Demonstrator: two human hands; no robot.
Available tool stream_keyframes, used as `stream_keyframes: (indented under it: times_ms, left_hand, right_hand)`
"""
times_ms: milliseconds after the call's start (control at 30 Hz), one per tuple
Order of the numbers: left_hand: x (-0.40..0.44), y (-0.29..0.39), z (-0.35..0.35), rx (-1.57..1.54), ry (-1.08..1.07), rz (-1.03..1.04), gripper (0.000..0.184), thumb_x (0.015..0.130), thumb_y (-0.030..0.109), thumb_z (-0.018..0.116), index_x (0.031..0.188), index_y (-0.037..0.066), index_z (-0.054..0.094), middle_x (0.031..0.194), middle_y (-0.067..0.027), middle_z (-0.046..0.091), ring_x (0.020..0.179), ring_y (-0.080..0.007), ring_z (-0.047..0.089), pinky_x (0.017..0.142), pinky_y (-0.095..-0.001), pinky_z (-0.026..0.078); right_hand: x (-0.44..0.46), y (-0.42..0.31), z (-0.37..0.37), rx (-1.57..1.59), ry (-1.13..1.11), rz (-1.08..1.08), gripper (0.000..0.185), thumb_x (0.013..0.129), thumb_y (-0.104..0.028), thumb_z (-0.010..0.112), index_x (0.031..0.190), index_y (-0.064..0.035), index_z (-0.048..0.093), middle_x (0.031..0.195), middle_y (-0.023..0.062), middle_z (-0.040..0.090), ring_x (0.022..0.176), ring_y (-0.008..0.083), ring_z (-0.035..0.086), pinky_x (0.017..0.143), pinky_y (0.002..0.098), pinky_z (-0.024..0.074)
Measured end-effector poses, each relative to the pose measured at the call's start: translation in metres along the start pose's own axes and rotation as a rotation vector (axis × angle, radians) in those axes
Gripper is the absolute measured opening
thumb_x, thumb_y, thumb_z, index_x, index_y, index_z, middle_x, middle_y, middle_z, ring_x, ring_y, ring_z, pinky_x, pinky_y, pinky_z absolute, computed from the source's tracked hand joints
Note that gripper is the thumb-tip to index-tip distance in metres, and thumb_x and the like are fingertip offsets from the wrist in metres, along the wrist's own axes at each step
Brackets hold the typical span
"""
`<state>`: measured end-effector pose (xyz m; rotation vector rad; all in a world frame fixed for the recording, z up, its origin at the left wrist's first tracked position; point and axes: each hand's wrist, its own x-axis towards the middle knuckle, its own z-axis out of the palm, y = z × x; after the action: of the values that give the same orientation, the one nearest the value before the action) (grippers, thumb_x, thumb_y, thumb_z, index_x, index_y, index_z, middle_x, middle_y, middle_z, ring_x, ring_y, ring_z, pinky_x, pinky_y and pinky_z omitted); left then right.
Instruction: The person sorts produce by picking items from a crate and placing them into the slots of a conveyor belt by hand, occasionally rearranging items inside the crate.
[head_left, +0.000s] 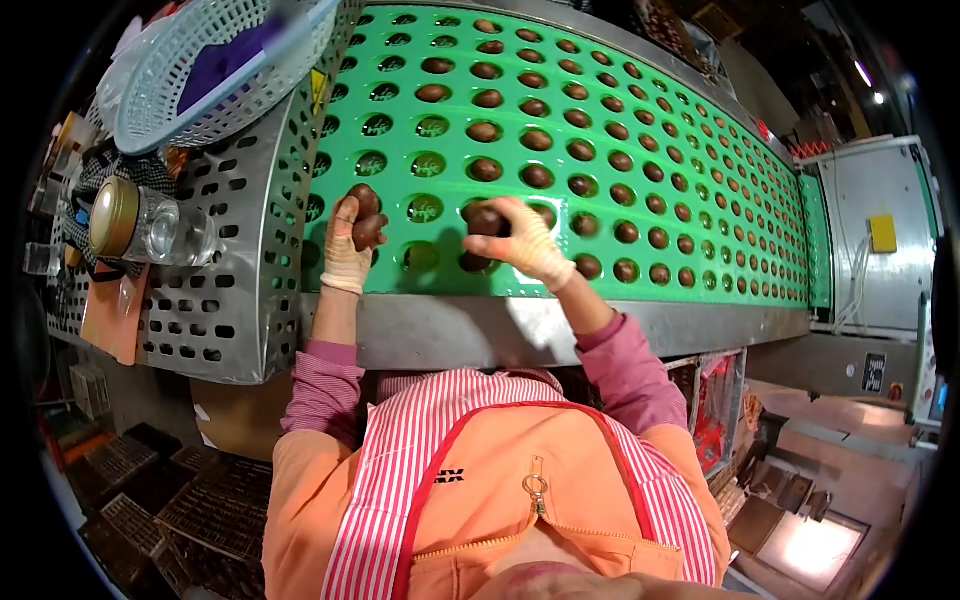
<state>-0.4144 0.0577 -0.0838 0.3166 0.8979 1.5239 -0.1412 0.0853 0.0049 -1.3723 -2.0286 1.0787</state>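
A green tray belt (400, 225) with rows of round pockets spreads in front of me. Dark brown eggs (537, 177) sit in many of its pockets. My left hand (346, 250), in a pale glove, is closed around brown eggs (366, 201) above the belt's left part; two show between the fingers. Over the near rows, my right hand (527, 242), also gloved, grips a brown egg (486, 221) between thumb and fingers. Just below that hand another egg (476, 262) lies at a pocket. Several pockets around my left hand show no egg.
A perforated metal shelf (245, 235) on the left bears a glass jar with a gold lid (165, 225) and a pale blue basket (150, 110) with purple cloth in it. The metal edge (450, 325) runs along my side. At the right stands a metal cabinet (880, 280).
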Motion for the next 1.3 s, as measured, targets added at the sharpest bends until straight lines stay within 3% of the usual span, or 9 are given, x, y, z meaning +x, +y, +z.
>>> stream_keyframes:
  times_ms: [233, 333, 367, 400, 600, 800, 933, 1033, 1300]
  left_hand:
    - [0.031, 0.025, -0.011, 0.405, -0.013, -0.19, 0.058, 0.081, 0.047, 0.074, 0.121, 0.009, 0.056, 0.097, 0.0001, 0.06, 0.067, -0.0152, 0.062, 0.045, -0.0278, 0.044]
    - [0.039, 0.045, 0.012, 0.942, 0.2, 0.023, 0.053, 0.079, 0.038, 0.076, 0.118, 0.006, 0.059, 0.105, -0.0058, 0.062, 0.082, -0.0205, 0.065, 0.061, -0.0329, 0.052]
    - [0.066, 0.035, -0.009, 1.319, 0.143, 0.59, 0.048, 0.076, 0.031, 0.078, 0.112, 0.003, 0.063, 0.116, -0.0129, 0.059, 0.104, -0.0275, 0.061, 0.085, -0.037, 0.052]
    - [0.072, 0.047, 0.013, 1.313, 0.158, 0.451, 0.048, 0.074, 0.032, 0.077, 0.11, 0.002, 0.065, 0.129, -0.0171, 0.052, 0.118, -0.0322, 0.053, 0.101, -0.038, 0.043]
    - [0.127, 0.055, 0.023, 1.68, 0.106, 0.115, 0.051, 0.077, 0.035, 0.077, 0.117, 0.004, 0.066, 0.135, -0.0185, 0.046, 0.113, -0.0341, 0.057, 0.098, -0.0404, 0.046]
    - [0.2, 0.052, 0.036, 1.25, 0.034, 0.611, 0.036, 0.083, 0.04, 0.07, 0.098, 0.007, 0.069, 0.097, -0.015, 0.065, 0.091, -0.0345, 0.062, 0.083, -0.0418, 0.049]
    - [0.229, 0.028, 0.033, 1.618, -0.087, 0.422, 0.028, 0.088, 0.032, 0.063, 0.105, 0.011, 0.069, 0.113, -0.0137, 0.065, 0.104, -0.0347, 0.057, 0.094, -0.0437, 0.046]
    - [0.208, 0.032, 0.033, 1.651, -0.032, 0.682, 0.035, 0.088, 0.035, 0.061, 0.118, 0.017, 0.066, 0.122, -0.0101, 0.062, 0.118, -0.0327, 0.05, 0.102, -0.0426, 0.041]
    - [0.096, -0.03, 0.051, 1.562, -0.516, 0.443, 0.028, 0.085, 0.022, 0.067, 0.107, 0.004, 0.065, 0.107, -0.0156, 0.064, 0.1, -0.0372, 0.06, 0.088, -0.0434, 0.048]
  right_hand:
    - [0.083, -0.003, 0.066, 0.229, -0.276, 0.289, 0.068, 0.066, -0.043, 0.085, 0.116, -0.0027, 0.062, 0.107, 0.0175, 0.064, 0.097, 0.028, 0.061, 0.088, 0.0385, 0.0494]
    - [0.108, -0.016, 0.054, -0.255, -0.127, 0.077, 0.061, 0.07, -0.044, 0.078, 0.113, -0.0038, 0.061, 0.114, 0.0201, 0.061, 0.101, 0.0357, 0.062, 0.091, 0.0431, 0.0499]
    - [0.121, -0.034, 0.046, -0.371, -0.108, 0.116, 0.058, 0.072, -0.042, 0.076, 0.114, -0.0042, 0.06, 0.118, 0.0193, 0.059, 0.102, 0.0361, 0.062, 0.091, 0.0442, 0.0502]
    - [0.135, -0.041, 0.041, -0.487, -0.089, 0.154, 0.055, 0.074, -0.039, 0.074, 0.114, -0.0047, 0.059, 0.121, 0.0185, 0.057, 0.104, 0.0365, 0.062, 0.091, 0.0453, 0.0505]
    - [0.184, 0.004, 0.027, -0.764, -0.306, 0.093, 0.057, 0.077, -0.042, 0.073, 0.124, -0.0136, 0.058, 0.115, 0.0153, 0.059, 0.106, 0.0345, 0.06, 0.088, 0.046, 0.0503]
    - [0.232, 0.033, 0.036, -0.618, -0.179, -0.253, 0.032, 0.087, -0.034, 0.065, 0.114, -0.0159, 0.064, 0.116, 0.0098, 0.062, 0.114, 0.0305, 0.056, 0.096, 0.0452, 0.0452]
    - [0.213, 0.056, 0.054, -0.605, 0.105, -0.408, 0.03, 0.085, -0.023, 0.065, 0.113, -0.0127, 0.061, 0.122, 0.0098, 0.059, 0.119, 0.0343, 0.052, 0.094, 0.0497, 0.0453]
    - [0.173, 0.04, 0.036, -0.484, 0.306, -0.349, 0.028, 0.082, -0.012, 0.064, 0.109, -0.0097, 0.062, 0.114, 0.0136, 0.061, 0.105, 0.0371, 0.057, 0.087, 0.0452, 0.05]
    - [0.05, 0.064, 0.042, -0.243, 0.181, -0.253, 0.027, 0.077, -0.011, 0.068, 0.103, -0.0093, 0.061, 0.101, 0.0115, 0.062, 0.094, 0.0352, 0.06, 0.08, 0.044, 0.0512]
